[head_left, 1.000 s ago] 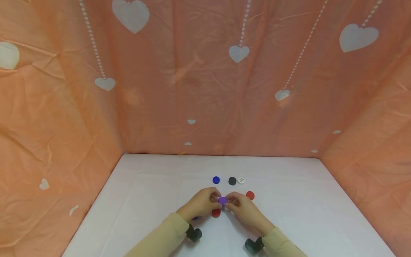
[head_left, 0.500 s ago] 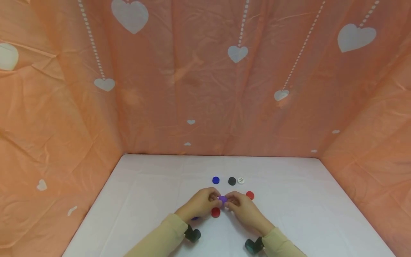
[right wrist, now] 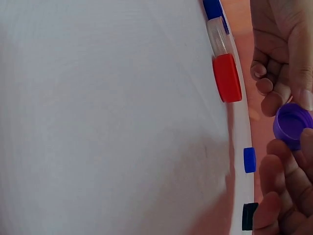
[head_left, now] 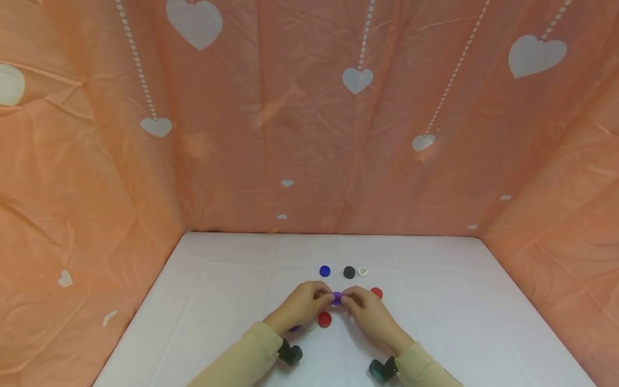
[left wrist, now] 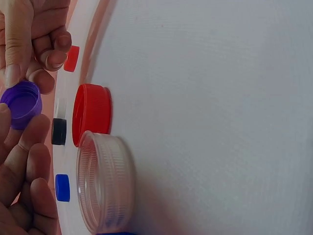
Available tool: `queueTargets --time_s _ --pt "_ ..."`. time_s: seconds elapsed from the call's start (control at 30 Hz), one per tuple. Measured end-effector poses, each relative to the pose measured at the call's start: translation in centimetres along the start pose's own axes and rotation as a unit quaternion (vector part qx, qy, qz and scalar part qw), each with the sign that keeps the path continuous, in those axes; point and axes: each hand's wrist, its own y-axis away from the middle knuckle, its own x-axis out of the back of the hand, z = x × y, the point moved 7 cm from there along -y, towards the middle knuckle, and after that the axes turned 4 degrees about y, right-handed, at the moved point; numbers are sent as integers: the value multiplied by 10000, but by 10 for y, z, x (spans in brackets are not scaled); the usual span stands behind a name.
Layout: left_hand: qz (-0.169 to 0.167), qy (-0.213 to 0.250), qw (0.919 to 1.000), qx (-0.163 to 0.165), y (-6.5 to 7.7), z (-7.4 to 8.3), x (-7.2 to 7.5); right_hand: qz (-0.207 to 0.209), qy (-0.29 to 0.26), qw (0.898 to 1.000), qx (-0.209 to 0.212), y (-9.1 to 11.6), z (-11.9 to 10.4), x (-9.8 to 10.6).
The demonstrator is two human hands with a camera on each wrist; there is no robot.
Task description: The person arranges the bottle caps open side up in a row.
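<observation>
A purple bottle cap [head_left: 337,298] is held up between both hands above the white table. My left hand [head_left: 306,303] pinches one side of it with thumb and fingertips, and my right hand [head_left: 368,316] pinches the other side. Both wrist views show the hollow inside of this purple cap [left wrist: 23,104]. Below the hands lies a red cap [head_left: 324,320], with a clear ribbed cap [left wrist: 110,183] beside it. A blue cap [head_left: 293,328] is mostly hidden by my left wrist.
Farther back on the white table [head_left: 232,269] are a blue cap [head_left: 325,271], a black cap [head_left: 349,272] and a white cap [head_left: 363,272]. Another red cap [head_left: 376,293] lies just behind my right hand. Orange cloth [head_left: 309,161] with hearts encloses the back and sides.
The purple cap has tilted between the fingers and risen slightly in the head view. Both hands keep hold of it. More of the lower red cap and the clear cap's edge show.
</observation>
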Motion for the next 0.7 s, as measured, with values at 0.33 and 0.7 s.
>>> queueTargets --time_s 0.33,0.7 --pt "65 169 9998 31 1 -1 0 -294 -217 9988 -316 2 3 -1" --pt "46 243 9997 95 3 0 -2 -321 -301 9988 -220 3 2 -1"
